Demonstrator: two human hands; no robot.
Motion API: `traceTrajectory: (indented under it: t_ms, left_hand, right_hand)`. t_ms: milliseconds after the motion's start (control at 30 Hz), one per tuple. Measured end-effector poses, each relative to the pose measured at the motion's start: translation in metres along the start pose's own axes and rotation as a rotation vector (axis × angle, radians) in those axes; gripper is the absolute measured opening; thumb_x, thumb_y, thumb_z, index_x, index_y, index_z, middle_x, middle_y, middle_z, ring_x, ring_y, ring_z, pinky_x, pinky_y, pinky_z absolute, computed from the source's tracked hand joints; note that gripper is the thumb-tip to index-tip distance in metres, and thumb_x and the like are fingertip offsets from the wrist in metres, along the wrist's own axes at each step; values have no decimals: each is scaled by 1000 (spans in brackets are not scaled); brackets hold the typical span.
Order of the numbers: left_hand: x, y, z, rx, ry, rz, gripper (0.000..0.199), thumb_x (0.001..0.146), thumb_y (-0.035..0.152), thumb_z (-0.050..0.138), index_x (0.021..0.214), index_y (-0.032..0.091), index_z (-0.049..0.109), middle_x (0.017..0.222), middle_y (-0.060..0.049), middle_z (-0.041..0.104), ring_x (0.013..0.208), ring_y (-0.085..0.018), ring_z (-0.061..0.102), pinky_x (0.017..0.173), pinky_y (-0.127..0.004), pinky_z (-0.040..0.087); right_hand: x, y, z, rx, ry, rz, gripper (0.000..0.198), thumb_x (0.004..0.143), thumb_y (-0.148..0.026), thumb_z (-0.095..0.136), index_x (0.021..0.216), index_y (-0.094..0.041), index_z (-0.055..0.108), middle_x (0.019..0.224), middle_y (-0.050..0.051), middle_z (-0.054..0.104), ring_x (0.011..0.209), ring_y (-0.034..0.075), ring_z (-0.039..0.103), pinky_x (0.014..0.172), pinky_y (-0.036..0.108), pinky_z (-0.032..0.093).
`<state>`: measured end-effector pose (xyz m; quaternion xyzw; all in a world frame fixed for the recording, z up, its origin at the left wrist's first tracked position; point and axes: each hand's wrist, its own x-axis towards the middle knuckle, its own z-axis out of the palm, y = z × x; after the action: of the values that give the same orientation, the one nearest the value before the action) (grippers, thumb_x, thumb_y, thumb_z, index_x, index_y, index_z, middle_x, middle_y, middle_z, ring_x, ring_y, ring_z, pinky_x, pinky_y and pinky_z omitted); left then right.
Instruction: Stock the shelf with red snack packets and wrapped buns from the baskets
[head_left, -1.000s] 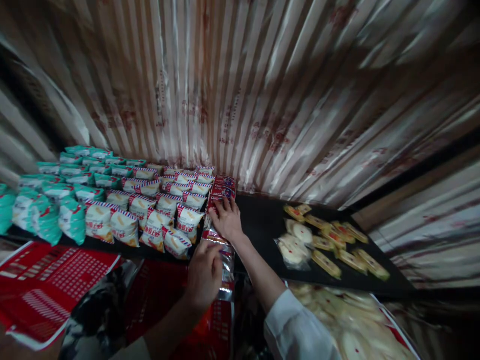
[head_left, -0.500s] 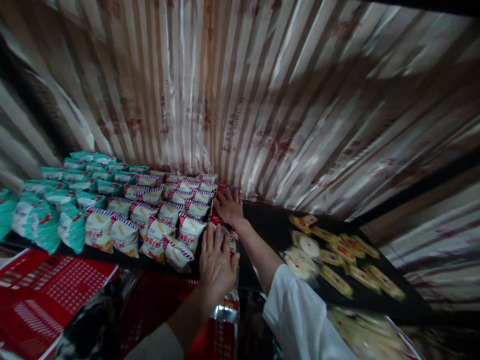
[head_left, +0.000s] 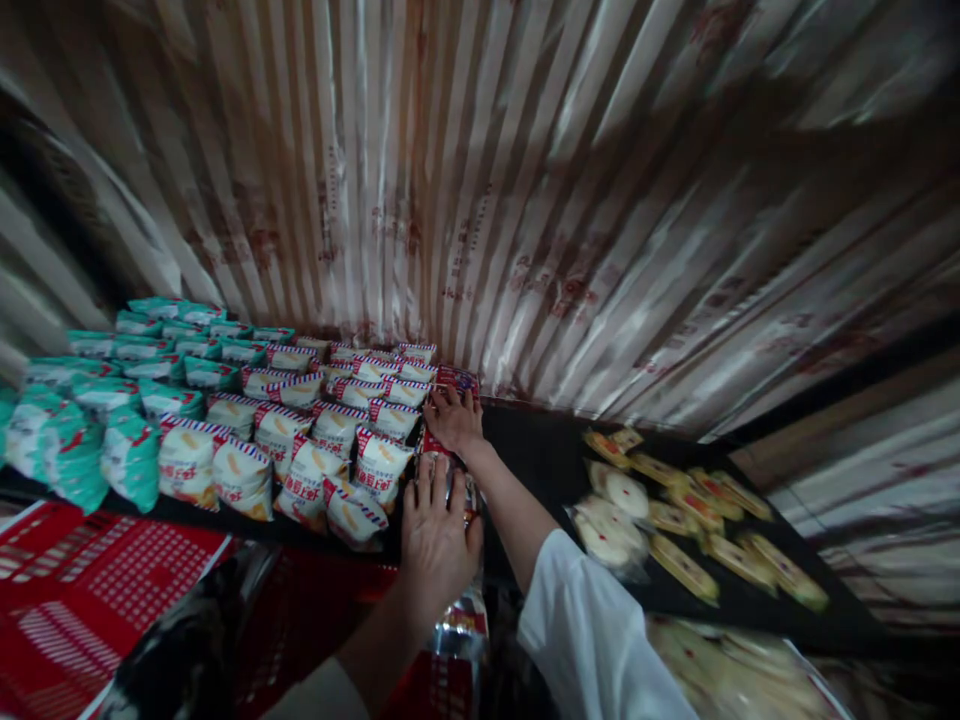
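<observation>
My left hand (head_left: 439, 530) lies flat, fingers stretched forward, on a row of red and silver packets (head_left: 459, 378) at the right side of the white snack bags. Farther back, my right hand (head_left: 456, 425) rests palm down on the same row, its fingers apart. Much of the row is covered by my hands. Beside them on the left stand several white snack bags (head_left: 381, 465) with red print and striped tops. One bag (head_left: 352, 512) at the front leans sideways. Neither hand holds anything that I can see.
Teal bags (head_left: 129, 455) stand in rows at the far left. On the black shelf (head_left: 525, 450) to the right lie yellow packets (head_left: 682, 568) and round white packaged pieces (head_left: 611, 530). Red baskets (head_left: 112, 590) are below the front edge. Wrinkled plastic sheeting (head_left: 450, 180) hangs behind.
Both hands stay on the row of packets, with only slight shifts of the fingers. The view has moved a little, and the teal bags appear farther left.
</observation>
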<state>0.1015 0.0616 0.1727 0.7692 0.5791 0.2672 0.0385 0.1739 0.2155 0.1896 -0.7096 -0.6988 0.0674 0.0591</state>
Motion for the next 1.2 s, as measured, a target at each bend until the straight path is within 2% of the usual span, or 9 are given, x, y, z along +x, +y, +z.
traceTrajectory:
  t_ms: [333, 667, 800, 1033, 1200]
  left_hand:
    - [2, -1, -1, 1, -27, -8, 52, 81, 33, 54, 129, 14, 51, 142, -16, 43, 134, -36, 31, 98, -51, 38]
    - [1, -2, -3, -12, -6, -15, 51, 81, 34, 54, 129, 15, 53, 142, -17, 43, 134, -37, 31, 104, -56, 33]
    - [1, -1, -3, -28, -2, -25, 52, 81, 34, 54, 129, 14, 53, 144, -18, 39, 135, -37, 30, 105, -55, 32]
    - [2, -2, -5, -21, -10, -9, 53, 80, 35, 56, 128, 13, 53, 143, -19, 40, 135, -38, 29, 105, -56, 32]
    - [0, -5, -7, -36, 8, -2, 54, 80, 35, 57, 128, 12, 53, 144, -21, 39, 138, -38, 24, 107, -54, 30]
  right_hand:
    - [2, -1, 7, -16, 20, -14, 50, 91, -49, 31, 136, -31, 44, 150, 5, 33, 137, 35, 22, 106, 52, 21]
    - [4, -3, -3, 16, -65, 0, 54, 92, -54, 25, 139, -32, 40, 152, 4, 28, 140, 36, 17, 109, 54, 14]
    - [4, -2, -6, 41, -75, 0, 54, 92, -55, 21, 138, -33, 41, 153, 3, 27, 141, 35, 13, 109, 55, 10]
    - [7, -3, -1, 95, -2, 11, 49, 94, -41, 23, 136, -22, 42, 150, 3, 32, 142, 31, 10, 111, 55, 6]
    - [5, -4, -6, 114, 96, -24, 44, 94, -37, 27, 125, -20, 54, 155, 3, 21, 142, 31, 10, 111, 52, 15]
